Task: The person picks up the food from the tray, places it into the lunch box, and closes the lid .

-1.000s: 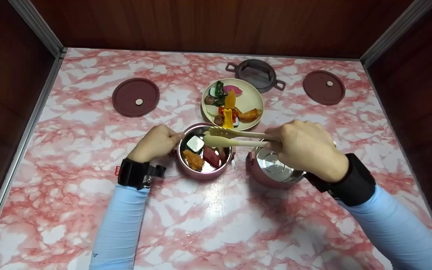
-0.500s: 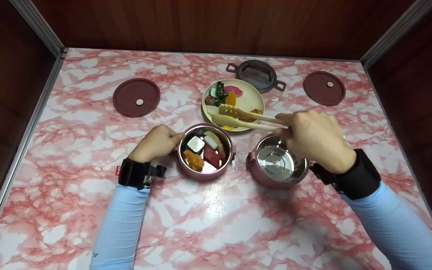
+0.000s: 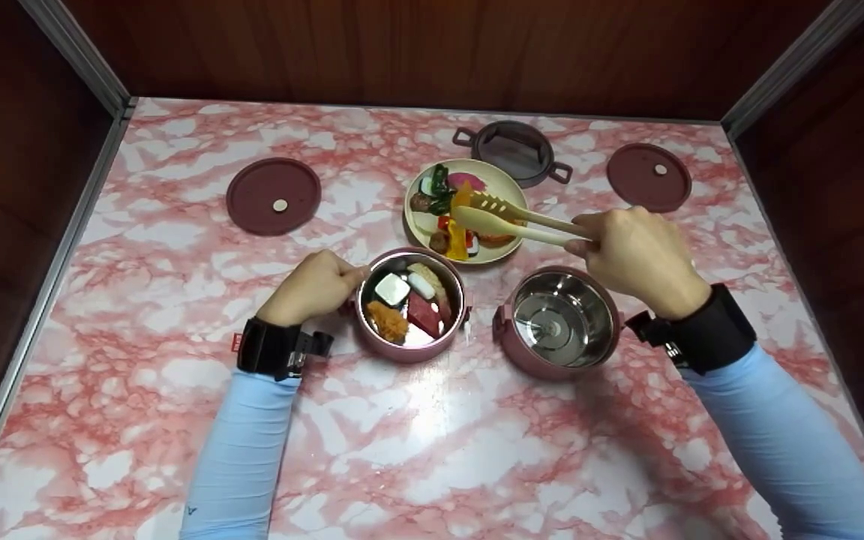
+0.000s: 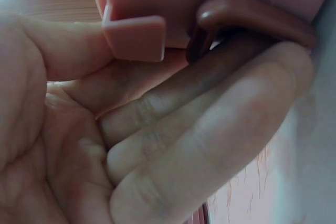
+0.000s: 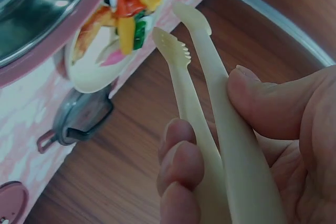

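My left hand (image 3: 312, 285) holds the left side of a pink pot (image 3: 411, 354). In the left wrist view, the thumb lies by a tab (image 4: 137, 38) and the fingers curl under the brown handle (image 4: 252, 14). Inside the pot lie a white cube (image 3: 392, 289), a white oblong piece (image 3: 421, 285), a dark red piece (image 3: 422, 313) and a fried brown piece (image 3: 387, 321). My right hand (image 3: 638, 259) grips cream tongs (image 3: 481, 221) above the food plate (image 3: 503, 180). Their tips are apart with nothing between them in the right wrist view.
A second pink pot (image 3: 552, 367) with a bare metal inside stands below my right hand. Behind the plate sits a dark lid with two handles (image 3: 514, 154). Round maroon lids lie at the left (image 3: 274, 195) and right (image 3: 649, 178). Wooden walls enclose the table.
The tongs have moved from above the left pot back and to the right, over the plate. The pot's contents, partly covered before, now show. My left hand has stayed put.
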Demonstrator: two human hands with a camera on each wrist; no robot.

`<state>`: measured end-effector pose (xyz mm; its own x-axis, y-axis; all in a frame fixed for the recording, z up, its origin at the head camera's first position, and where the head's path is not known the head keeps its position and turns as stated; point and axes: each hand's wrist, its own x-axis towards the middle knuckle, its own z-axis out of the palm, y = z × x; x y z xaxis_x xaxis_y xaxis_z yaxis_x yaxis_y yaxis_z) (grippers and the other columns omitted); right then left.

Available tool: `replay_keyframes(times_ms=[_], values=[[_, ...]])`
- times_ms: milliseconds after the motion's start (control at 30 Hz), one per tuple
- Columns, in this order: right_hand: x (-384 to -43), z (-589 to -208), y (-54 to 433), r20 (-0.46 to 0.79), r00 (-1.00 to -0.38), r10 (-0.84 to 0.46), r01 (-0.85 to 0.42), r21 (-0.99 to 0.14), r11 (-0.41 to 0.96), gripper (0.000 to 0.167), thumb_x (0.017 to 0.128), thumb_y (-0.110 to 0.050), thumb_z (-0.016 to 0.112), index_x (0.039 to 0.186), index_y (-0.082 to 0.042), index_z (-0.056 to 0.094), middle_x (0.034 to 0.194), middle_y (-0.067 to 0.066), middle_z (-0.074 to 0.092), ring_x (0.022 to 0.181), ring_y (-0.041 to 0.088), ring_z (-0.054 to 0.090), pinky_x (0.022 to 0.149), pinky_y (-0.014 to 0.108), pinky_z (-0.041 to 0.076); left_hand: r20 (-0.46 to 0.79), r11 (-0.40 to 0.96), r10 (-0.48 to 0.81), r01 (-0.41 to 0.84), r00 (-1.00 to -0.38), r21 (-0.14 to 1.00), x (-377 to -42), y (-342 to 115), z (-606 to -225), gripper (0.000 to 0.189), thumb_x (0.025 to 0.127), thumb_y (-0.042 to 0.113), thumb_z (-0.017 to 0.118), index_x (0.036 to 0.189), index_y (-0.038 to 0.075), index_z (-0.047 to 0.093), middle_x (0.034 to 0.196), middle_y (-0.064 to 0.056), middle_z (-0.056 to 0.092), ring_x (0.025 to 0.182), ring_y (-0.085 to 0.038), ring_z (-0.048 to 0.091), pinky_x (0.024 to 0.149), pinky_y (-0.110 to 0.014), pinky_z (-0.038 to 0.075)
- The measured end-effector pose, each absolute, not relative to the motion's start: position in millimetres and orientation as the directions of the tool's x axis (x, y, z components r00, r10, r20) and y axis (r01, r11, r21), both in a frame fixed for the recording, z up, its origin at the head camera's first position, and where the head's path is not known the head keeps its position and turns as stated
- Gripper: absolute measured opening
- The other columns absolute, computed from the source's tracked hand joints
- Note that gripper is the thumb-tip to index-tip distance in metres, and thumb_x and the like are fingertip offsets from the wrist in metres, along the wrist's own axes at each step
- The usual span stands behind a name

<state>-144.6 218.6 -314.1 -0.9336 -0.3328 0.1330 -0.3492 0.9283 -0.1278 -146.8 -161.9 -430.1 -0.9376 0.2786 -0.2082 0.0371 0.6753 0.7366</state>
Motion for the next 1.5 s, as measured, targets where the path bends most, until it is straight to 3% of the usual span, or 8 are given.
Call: replay_keyframes(times_ms=[233, 467, 600, 833, 1167, 1500], values=[[-155.7, -317.9, 216.5, 0.114, -0.942, -0.316, -0.328, -0.115, 0.937, 0.015, 0.088, -0.029, 0.073, 0.096, -0.016, 0.076, 0.064, 0.006, 0.061, 0.059, 0.038, 0.059, 0.044, 0.053, 0.040, -0.221, 0.675, 0.278, 0.026, -0.935, 0.737, -147.3, -162.2, -430.3, 0.052, 0.101, 0.034, 0.054, 0.054, 0.014, 0.052, 0.052, 0.001, 0.050, 0.050, -0.017, 0.049, 0.055, -0.034, 0.045], [-183.3, -320.1, 205.0, 0.047, -0.946, -0.321, -0.325, -0.105, 0.940, 0.015, 0.090, -0.033, 0.070, 0.093, -0.019, 0.073, 0.070, 0.009, 0.061, 0.062, 0.037, 0.058, 0.047, 0.052, 0.041, -0.232, 0.673, 0.271, 0.012, -0.934, 0.740, -147.0, -162.0, -430.4, 0.051, 0.101, 0.035, 0.055, 0.055, 0.013, 0.054, 0.054, -0.001, 0.053, 0.051, -0.017, 0.050, 0.055, -0.033, 0.045], [-202.8, -324.1, 194.5, -0.007, -0.947, -0.322, -0.319, -0.106, 0.942, 0.020, 0.091, -0.037, 0.068, 0.101, -0.021, 0.076, 0.078, 0.011, 0.065, 0.070, 0.038, 0.061, 0.054, 0.054, 0.045, -0.224, 0.675, 0.266, 0.015, -0.937, 0.737, -146.7, -162.3, -430.3, 0.052, 0.101, 0.036, 0.055, 0.053, 0.016, 0.050, 0.051, 0.002, 0.047, 0.050, -0.016, 0.048, 0.053, -0.033, 0.043], [-225.8, -333.6, 171.3, -0.049, -0.948, -0.316, -0.309, -0.115, 0.944, 0.024, 0.088, -0.037, 0.069, 0.080, -0.014, 0.070, 0.079, 0.013, 0.066, 0.075, 0.039, 0.062, 0.059, 0.057, 0.048, -0.184, 0.675, 0.283, 0.059, -0.941, 0.735, -147.2, -163.5, -431.1, 0.053, 0.101, 0.035, 0.055, 0.053, 0.013, 0.058, 0.052, 0.002, 0.053, 0.053, -0.017, 0.054, 0.058, -0.033, 0.046], [-232.6, -334.9, 155.1, -0.122, -0.932, -0.341, -0.334, -0.073, 0.940, 0.019, 0.090, -0.033, 0.069, 0.082, -0.016, 0.070, 0.078, 0.011, 0.066, 0.077, 0.038, 0.063, 0.063, 0.057, 0.051, -0.218, 0.660, 0.274, 0.018, -0.937, 0.751, -146.7, -161.8, -429.6, 0.052, 0.101, 0.035, 0.055, 0.055, 0.010, 0.057, 0.052, 0.000, 0.053, 0.050, -0.018, 0.054, 0.054, -0.034, 0.048], [-227.4, -320.3, 141.8, -0.208, -0.930, -0.304, -0.309, -0.008, 0.951, 0.025, 0.091, -0.035, 0.067, 0.087, -0.011, 0.072, 0.083, 0.014, 0.066, 0.076, 0.036, 0.062, 0.061, 0.054, 0.052, -0.220, 0.667, 0.271, 0.018, -0.937, 0.745, -146.4, -161.7, -430.6, 0.053, 0.101, 0.035, 0.055, 0.051, 0.017, 0.048, 0.050, 0.003, 0.044, 0.048, -0.016, 0.048, 0.052, -0.032, 0.045]])
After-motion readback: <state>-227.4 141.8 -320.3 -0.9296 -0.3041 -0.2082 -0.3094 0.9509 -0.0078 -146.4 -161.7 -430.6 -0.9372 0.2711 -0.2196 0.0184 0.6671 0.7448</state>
